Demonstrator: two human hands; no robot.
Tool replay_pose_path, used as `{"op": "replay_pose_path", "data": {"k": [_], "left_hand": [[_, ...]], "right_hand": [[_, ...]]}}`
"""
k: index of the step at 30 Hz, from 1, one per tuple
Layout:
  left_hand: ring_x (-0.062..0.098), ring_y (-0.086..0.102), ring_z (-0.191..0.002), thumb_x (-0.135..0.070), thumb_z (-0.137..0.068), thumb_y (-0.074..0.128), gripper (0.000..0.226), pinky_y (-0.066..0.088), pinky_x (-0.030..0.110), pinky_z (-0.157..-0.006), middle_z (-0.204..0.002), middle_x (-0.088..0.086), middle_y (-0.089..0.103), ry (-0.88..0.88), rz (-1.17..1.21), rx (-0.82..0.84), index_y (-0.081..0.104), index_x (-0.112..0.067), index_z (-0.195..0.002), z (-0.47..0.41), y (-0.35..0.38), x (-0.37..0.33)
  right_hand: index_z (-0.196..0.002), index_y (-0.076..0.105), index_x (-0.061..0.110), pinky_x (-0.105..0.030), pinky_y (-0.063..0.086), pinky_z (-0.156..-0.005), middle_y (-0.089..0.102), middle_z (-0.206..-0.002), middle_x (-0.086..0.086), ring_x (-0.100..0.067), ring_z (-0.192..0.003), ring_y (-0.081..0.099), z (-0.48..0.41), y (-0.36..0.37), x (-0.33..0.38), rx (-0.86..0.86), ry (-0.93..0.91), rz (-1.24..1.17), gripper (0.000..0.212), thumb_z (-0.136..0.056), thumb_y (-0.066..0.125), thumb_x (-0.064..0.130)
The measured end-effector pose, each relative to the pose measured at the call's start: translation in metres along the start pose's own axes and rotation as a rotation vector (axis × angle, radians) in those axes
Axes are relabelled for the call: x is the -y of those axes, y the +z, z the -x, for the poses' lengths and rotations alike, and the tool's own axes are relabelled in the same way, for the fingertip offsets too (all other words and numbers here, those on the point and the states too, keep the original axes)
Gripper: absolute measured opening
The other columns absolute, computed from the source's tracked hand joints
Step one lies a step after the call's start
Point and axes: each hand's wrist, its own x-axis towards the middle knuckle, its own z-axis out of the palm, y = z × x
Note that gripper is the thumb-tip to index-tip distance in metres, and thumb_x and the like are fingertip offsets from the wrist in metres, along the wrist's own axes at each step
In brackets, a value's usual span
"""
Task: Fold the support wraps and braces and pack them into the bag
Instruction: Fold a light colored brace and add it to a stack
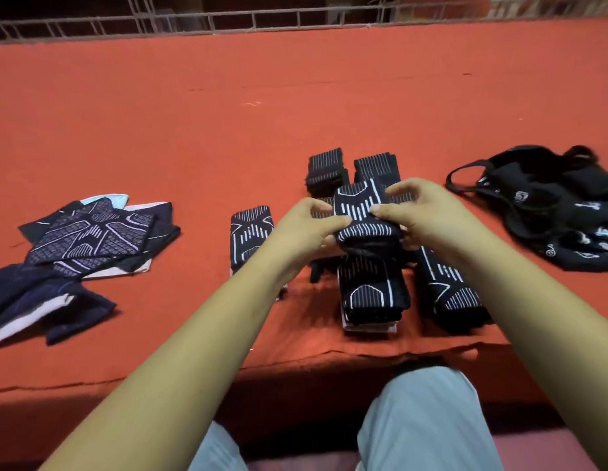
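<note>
Both hands held a folded black knitted support wrap with white stripes (360, 212) just above the red cloth-covered table (227, 130). The left hand (309, 229) pinched its left edge, thumb on the striped face and the other fingers curled beneath. The right hand (421, 212) pinched the right edge the same way, with its fingers arched over the far side. How tightly the under-fingers pressed could not be told.

Directly below the fingers lay a stack of folded black striped wraps (374, 290), with a second such stack (448, 287) under the right wrist. A single folded wrap (249, 232) lay just left of the left-hand knuckles, and two more small stacks (326, 168) stood beyond the fingertips. The black fabric bag with white prints and cord handles (550, 212) lay slumped to the right of the right hand, near but apart from it. A heap of dark-blue quilted braces with pale lining (91, 232) sat well to the left, seemingly not yet folded.

The step appeared to be finishing this fold. It would go best if both thumbs kept the layers square, edges matched, and the elastic knit was pressed flat so it would not spring open. The wrap could then be lowered squarely onto the stack below, or carried right to the bag without loosening the pinch.
</note>
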Motion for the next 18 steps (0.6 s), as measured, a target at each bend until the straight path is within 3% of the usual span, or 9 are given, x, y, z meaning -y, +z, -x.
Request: {"op": "replay_pose_path", "data": {"k": [3,5,8,10,14,16,18], "left_hand": [[0.012,0.052,-0.052,-0.009,-0.096,0.064,0.035,0.05,0.025,-0.051,-0.059,-0.003,0.061,0.051,-0.135,0.071,0.041,-0.009,-0.123,0.013,0.007,0.012],[0.006,0.042,-0.042,-0.013,-0.097,0.062,0.032,0.044,0.023,-0.049,-0.048,-0.008,0.051,0.112,-0.305,0.072,0.041,-0.01,-0.121,0.019,0.009,0.025],[0.002,0.044,-0.048,-0.027,-0.095,0.064,0.032,0.037,0.02,-0.054,-0.064,-0.005,0.054,0.198,-0.612,0.017,0.045,-0.017,-0.12,0.024,0.012,0.048],[-0.001,0.047,-0.059,-0.029,-0.095,0.064,0.033,0.038,0.02,-0.063,-0.076,-0.006,0.056,0.249,-0.683,-0.03,0.046,-0.021,-0.121,0.025,0.016,0.064],[0.008,0.053,-0.1,-0.025,-0.094,0.063,0.037,0.042,0.027,-0.096,-0.114,0.0,0.054,0.338,-0.614,-0.136,0.048,-0.022,-0.128,0.023,0.025,0.086],[0.008,0.052,-0.113,-0.025,-0.096,0.06,0.04,0.039,0.027,-0.103,-0.128,0.001,0.052,0.344,-0.567,-0.134,0.047,-0.025,-0.134,0.025,0.03,0.097],[0.006,0.051,-0.113,-0.024,-0.098,0.057,0.041,0.038,0.026,-0.104,-0.131,0.0,0.05,0.338,-0.551,-0.123,0.046,-0.026,-0.137,0.029,0.033,0.103]], "right_hand": [[-0.118,0.054,0.012,-0.027,0.04,-0.045,0.066,-0.083,-0.026,-0.022,-0.059,0.054,0.016,-0.006,-0.015,0.025,-0.009,0.065,0.036,-0.089,0.074,0.022],[-0.116,0.054,0.012,-0.025,0.04,-0.044,0.066,-0.077,-0.021,-0.018,-0.055,0.054,0.025,-0.005,-0.028,0.004,-0.032,0.111,0.033,-0.09,0.072,0.021],[-0.114,0.055,0.015,-0.028,0.037,-0.058,0.06,-0.064,0.001,-0.008,-0.055,0.052,0.036,0.005,-0.052,-0.107,-0.074,0.234,0.033,-0.088,0.073,0.025],[-0.12,0.053,0.018,-0.03,0.037,-0.066,0.058,-0.067,0.004,-0.01,-0.066,0.055,0.044,0.012,-0.065,-0.179,-0.081,0.306,0.037,-0.088,0.07,0.026],[-0.145,0.035,0.033,-0.033,0.042,-0.083,0.05,-0.105,0.0,-0.01,-0.087,0.053,0.057,0.023,-0.077,-0.211,-0.163,0.317,0.058,-0.093,0.059,0.023],[-0.15,0.033,0.034,-0.031,0.039,-0.091,0.042,-0.117,0.001,-0.016,-0.102,0.052,0.058,0.029,-0.081,-0.195,-0.194,0.353,0.058,-0.097,0.053,0.021],[-0.151,0.036,0.026,-0.033,0.039,-0.097,0.041,-0.119,0.001,-0.022,-0.115,0.05,0.057,0.033,-0.086,-0.17,-0.185,0.399,0.053,-0.099,0.048,0.02]]}}
